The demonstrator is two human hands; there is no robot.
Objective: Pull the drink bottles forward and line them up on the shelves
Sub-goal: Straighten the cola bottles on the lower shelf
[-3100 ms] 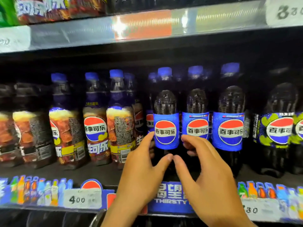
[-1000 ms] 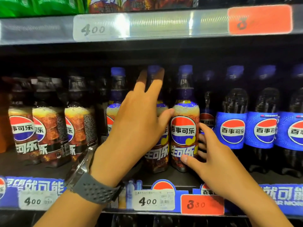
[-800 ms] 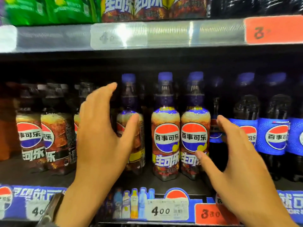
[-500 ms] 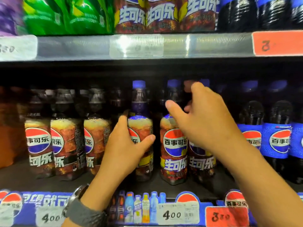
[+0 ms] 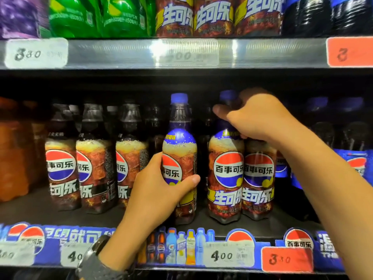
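Two hands now on bottles: left hand (image 5: 159, 190) grip clasps blue-capped bottle (image 5: 179, 158), drawn forward; right hand (image 5: 260, 118) grip, risen, clenches neighbour bottle (image 5: 226, 174) neck. Row nearing shelf (image 5: 60, 211) front.

Bottles (image 5: 225, 178) stand in rows on the shelf (image 5: 50, 215), some at the front, more behind them.

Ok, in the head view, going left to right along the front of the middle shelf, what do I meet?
Three black-capped cola bottles → blue-capped bottle gripped by left hand → two blue-capped bottles under right hand → blue-label bottles.
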